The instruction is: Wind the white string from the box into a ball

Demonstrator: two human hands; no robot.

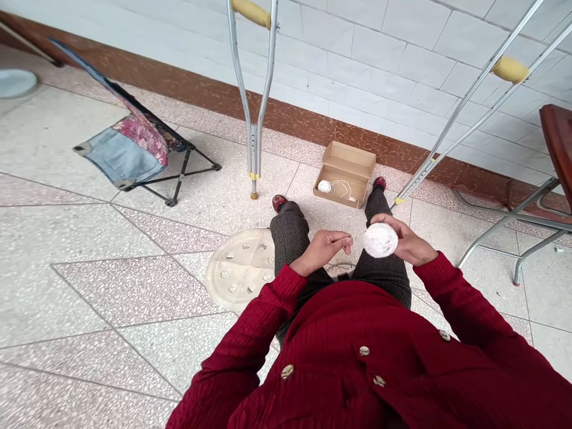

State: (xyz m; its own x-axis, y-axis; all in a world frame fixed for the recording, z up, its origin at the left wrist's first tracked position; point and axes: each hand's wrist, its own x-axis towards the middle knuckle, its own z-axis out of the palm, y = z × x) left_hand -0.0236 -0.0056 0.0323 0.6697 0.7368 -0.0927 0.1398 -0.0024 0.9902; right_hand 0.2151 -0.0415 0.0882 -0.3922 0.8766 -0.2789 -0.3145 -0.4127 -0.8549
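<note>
A white ball of yarn (381, 240) sits in my right hand (409, 241), whose fingers curl round its far and right side. From the ball a thin strand runs left to my left hand (328, 247), where thumb and fingers pinch it. Both hands are above my lap, a short way apart. On the floor past my knees stands an open cardboard box (342, 193), its lid tipped back. Inside it lie a smaller white yarn ball (325, 186) and loose loops of white strand.
A crutch (254, 143) leans upright ahead, and another crutch (440, 143) slants at the right. At the left is a folding chair (129, 155). A brown stool with metal legs (518, 238) stands far right. A round pale cover (236, 268) lies beside my left leg. The tiled wall (357, 65) closes off the front.
</note>
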